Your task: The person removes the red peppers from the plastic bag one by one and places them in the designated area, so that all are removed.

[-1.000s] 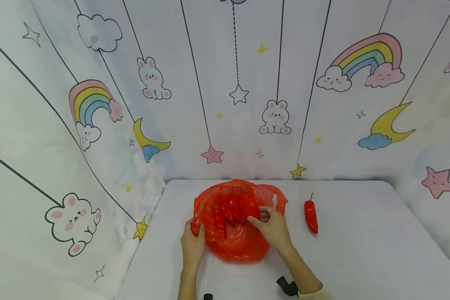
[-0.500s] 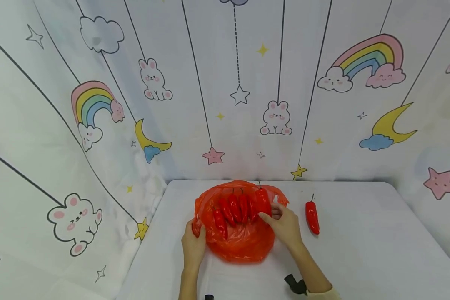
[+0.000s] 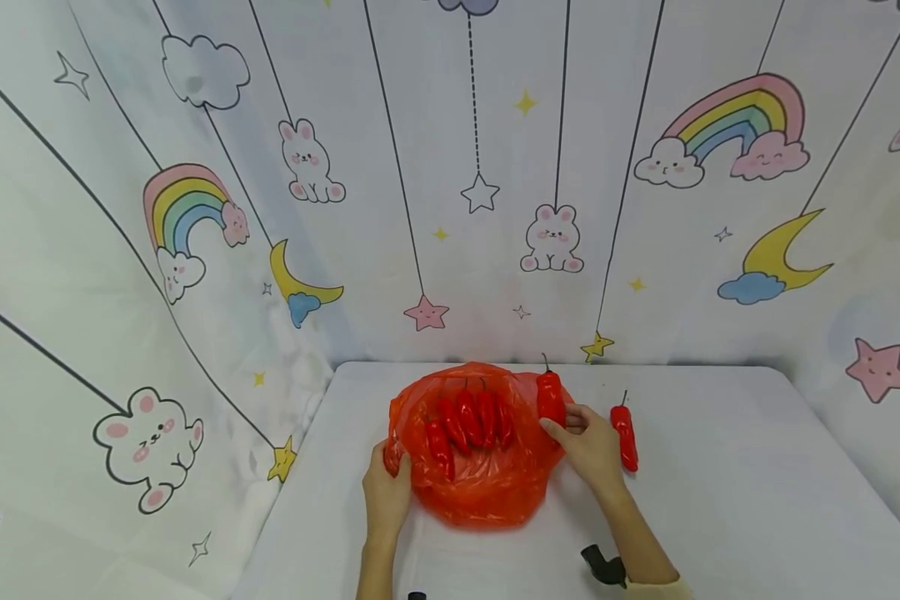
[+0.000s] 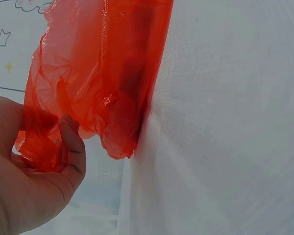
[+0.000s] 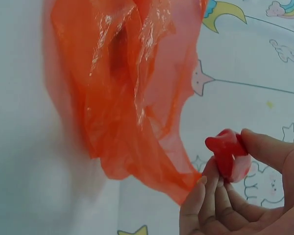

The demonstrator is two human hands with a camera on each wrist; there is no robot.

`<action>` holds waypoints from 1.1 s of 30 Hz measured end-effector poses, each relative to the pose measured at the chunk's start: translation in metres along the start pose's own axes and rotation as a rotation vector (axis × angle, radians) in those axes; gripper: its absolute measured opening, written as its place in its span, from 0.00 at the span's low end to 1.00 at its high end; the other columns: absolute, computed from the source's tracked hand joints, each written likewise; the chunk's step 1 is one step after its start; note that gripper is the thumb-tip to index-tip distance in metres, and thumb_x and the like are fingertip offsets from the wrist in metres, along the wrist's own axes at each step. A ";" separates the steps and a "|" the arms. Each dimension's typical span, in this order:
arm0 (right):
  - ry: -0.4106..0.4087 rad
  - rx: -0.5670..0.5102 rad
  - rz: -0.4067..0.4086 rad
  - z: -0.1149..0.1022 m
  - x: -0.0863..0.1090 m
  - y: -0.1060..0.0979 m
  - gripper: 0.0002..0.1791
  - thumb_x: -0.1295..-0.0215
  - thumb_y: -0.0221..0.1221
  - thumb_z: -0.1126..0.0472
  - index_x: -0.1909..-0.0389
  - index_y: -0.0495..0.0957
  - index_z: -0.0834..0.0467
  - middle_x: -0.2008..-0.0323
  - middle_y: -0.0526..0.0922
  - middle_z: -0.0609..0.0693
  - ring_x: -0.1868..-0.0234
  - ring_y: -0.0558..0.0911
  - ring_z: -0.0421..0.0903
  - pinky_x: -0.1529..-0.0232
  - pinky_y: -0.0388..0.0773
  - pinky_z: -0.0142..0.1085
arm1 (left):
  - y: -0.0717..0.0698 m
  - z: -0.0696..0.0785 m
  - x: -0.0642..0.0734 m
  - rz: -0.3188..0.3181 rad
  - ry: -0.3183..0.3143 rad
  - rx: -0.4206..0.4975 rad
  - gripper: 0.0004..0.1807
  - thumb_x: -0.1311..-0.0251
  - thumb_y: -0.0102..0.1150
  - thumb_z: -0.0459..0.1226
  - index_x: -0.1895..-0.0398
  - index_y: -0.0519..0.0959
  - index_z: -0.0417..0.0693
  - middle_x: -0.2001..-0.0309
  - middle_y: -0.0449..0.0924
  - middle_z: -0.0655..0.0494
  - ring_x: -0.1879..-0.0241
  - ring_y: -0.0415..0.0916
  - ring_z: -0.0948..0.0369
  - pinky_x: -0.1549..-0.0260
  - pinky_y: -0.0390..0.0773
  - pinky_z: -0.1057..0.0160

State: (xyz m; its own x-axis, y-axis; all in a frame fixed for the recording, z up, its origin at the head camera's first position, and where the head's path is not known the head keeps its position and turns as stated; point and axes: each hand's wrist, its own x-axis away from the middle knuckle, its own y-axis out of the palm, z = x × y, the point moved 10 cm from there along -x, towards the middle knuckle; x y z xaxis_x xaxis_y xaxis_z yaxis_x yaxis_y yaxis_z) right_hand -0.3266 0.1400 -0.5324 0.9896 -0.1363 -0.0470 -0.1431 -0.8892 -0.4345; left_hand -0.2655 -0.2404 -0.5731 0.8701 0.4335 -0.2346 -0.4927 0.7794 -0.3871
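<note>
A thin red plastic bag lies spread on the table, with several red chili peppers inside its opening. At its left edge my left hand grips a bunched fold of the plastic; the left wrist view shows that hand with fingers curled round the bag. Over the bag's right rim my right hand pinches one red chili pepper, stem up. In the right wrist view the pepper sits between thumb and fingertips, with the bag's edge beside the fingers.
Another red chili pepper lies on the white table, just right of my right hand. A cartoon-printed cloth hangs behind the table. Black camera mounts show near my wrists.
My right hand has carried its pepper rightward from the group in the bag to the bag's right rim. The left hand stays at the left edge.
</note>
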 end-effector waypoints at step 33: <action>0.164 0.160 0.036 0.067 -0.023 -0.037 0.40 0.35 0.70 0.45 0.33 0.72 0.70 0.46 0.82 0.71 0.47 0.81 0.67 0.55 0.88 0.51 | 0.005 -0.006 0.000 -0.020 -0.025 -0.016 0.21 0.28 0.60 0.35 0.34 0.74 0.39 0.43 0.84 0.43 0.46 0.83 0.47 0.44 0.82 0.44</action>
State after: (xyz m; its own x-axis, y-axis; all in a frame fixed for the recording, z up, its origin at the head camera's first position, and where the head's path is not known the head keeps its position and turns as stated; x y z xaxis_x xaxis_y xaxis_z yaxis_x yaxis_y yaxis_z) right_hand -0.3433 0.2054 -0.5758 0.9658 -0.2479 0.0762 -0.1610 -0.8036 -0.5730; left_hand -0.2680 -0.2394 -0.5802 0.8797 0.4293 -0.2043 -0.4752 0.7806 -0.4060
